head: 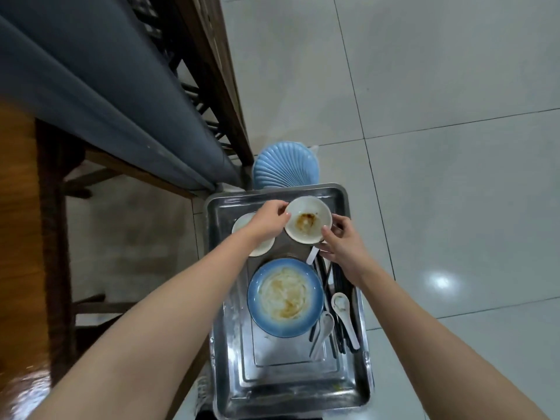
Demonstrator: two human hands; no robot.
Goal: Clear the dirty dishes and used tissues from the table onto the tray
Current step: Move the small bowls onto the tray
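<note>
One stained bowl [307, 221], pinched between left hand [268, 221] and right hand [339, 244].

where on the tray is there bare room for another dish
The near end of the tray, between the blue plate and the near rim, is bare. A narrow strip runs left of the plate. Crowded: right edge with chopsticks and spoons, far end with the bowl and white dish.

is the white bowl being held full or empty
Empty: the white bowl holds no food, only a brown sauce smear on its bottom.
</note>
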